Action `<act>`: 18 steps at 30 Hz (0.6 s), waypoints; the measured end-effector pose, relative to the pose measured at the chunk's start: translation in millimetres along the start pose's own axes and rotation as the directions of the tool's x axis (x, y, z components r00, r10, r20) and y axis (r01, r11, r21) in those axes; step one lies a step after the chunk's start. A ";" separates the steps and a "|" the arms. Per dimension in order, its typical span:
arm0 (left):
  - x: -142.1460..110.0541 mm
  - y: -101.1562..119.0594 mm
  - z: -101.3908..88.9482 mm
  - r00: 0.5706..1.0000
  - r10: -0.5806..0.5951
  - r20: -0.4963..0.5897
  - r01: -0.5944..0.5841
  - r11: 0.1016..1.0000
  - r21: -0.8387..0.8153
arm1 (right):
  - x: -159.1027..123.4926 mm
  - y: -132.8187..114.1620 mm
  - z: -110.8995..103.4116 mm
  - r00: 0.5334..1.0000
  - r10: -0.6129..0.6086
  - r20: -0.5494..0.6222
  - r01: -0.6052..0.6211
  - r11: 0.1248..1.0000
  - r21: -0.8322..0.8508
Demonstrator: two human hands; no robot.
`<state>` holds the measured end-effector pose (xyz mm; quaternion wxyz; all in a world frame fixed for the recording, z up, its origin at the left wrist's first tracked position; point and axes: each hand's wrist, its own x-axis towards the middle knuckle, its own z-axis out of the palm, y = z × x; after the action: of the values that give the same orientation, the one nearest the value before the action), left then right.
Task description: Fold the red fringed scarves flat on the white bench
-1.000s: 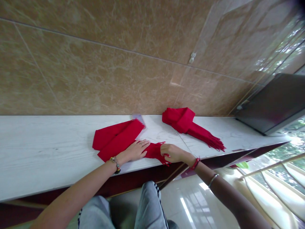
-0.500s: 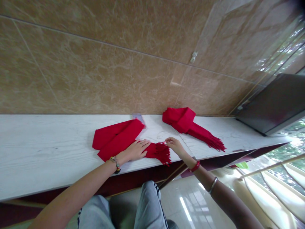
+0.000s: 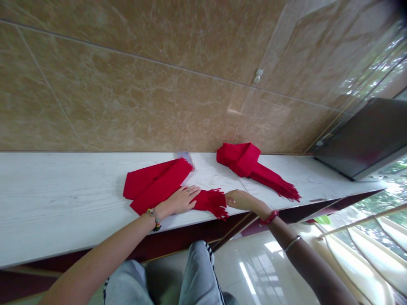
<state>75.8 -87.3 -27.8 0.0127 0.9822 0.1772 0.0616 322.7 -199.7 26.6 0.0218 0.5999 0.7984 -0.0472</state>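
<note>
A red scarf (image 3: 159,184) lies folded back on itself on the white wooden counter, its fringe pointing right. My left hand (image 3: 182,200) rests flat on the scarf just before the fringed end, fingers stretched out. At the tips of the fringe (image 3: 218,204), my right hand (image 3: 238,199) has its fingers curled and pinched together on the strand ends; the exact strands are hard to make out. Farther right lies a second red scarf (image 3: 244,163), looped over itself, with its fringe toward the lower right. Neither hand touches this one.
The narrow counter (image 3: 63,203) runs along a brown marbled wall (image 3: 159,93). A small pale, blurred item (image 3: 184,156) lies behind the first scarf. A dark grey box-like object (image 3: 365,135) stands at the right end. My knees are below the front edge.
My right hand has shifted slightly right and toward me along the fringe tips, its fingers more curled. The upper fringe strands lie straighter. My left hand has stayed put.
</note>
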 end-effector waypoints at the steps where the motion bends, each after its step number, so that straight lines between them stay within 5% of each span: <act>1: 0.0 -0.2 0.5 1.000 0.000 -0.006 0.000 1.000 0.001 | -0.5 -0.3 -2.3 0.998 -0.016 -0.061 0.020 0.998 0.054; 4: 0.0 -0.6 2.8 1.000 0.002 -0.023 -0.002 1.000 0.003 | 8.2 -17.5 -1.8 0.966 -0.126 -0.226 0.162 0.975 0.150; 9: 0.0 -0.7 4.3 0.999 0.011 -0.034 -0.010 1.000 0.010 | 26.6 -42.9 12.8 0.989 -0.122 -0.084 0.123 0.992 0.004; 15: -0.1 -0.8 2.2 1.000 0.011 -0.023 -0.010 1.000 0.014 | 1.3 3.7 4.0 0.990 0.100 0.103 -0.077 0.975 -0.206; 18: 0.0 -0.3 1.7 0.999 0.005 -0.032 -0.004 1.000 0.011 | -6.0 9.4 -6.2 0.990 0.139 0.005 -0.137 0.980 -0.145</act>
<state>75.9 -87.0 -29.5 0.0045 0.9815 0.1755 0.0765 333.5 -202.2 32.8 0.0745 0.6504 0.7559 0.0077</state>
